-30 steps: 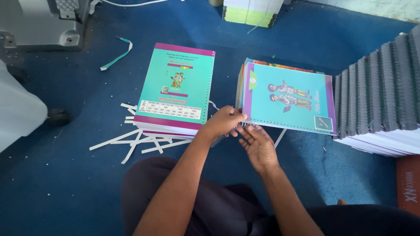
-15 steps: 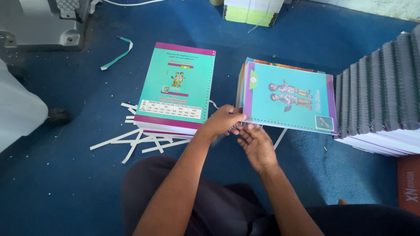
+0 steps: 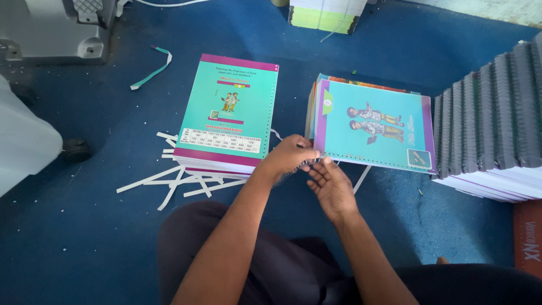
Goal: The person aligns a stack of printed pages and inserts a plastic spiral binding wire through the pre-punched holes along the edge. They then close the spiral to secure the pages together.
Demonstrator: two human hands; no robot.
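A teal notebook (image 3: 375,127) with a purple border and a punched near edge tops the right stack. My left hand (image 3: 289,156) is closed on its near left corner. My right hand (image 3: 329,186) lies palm up just below that edge, its fingertips pinching a thin dark wire coil (image 3: 311,164) at the punched holes. Most of the coil is hidden by both hands. A second stack of teal notebooks (image 3: 228,113) lies to the left, beside my left wrist.
White paper strips (image 3: 169,183) litter the blue floor (image 3: 101,237) by the left stack. A row of coil-bound notebooks (image 3: 497,124) stands at the right. A grey machine (image 3: 51,28) sits at the top left, another paper stack (image 3: 324,14) at the top.
Both hands stay at the notebook's near left corner. Only the fingers have shifted slightly along the punched edge.
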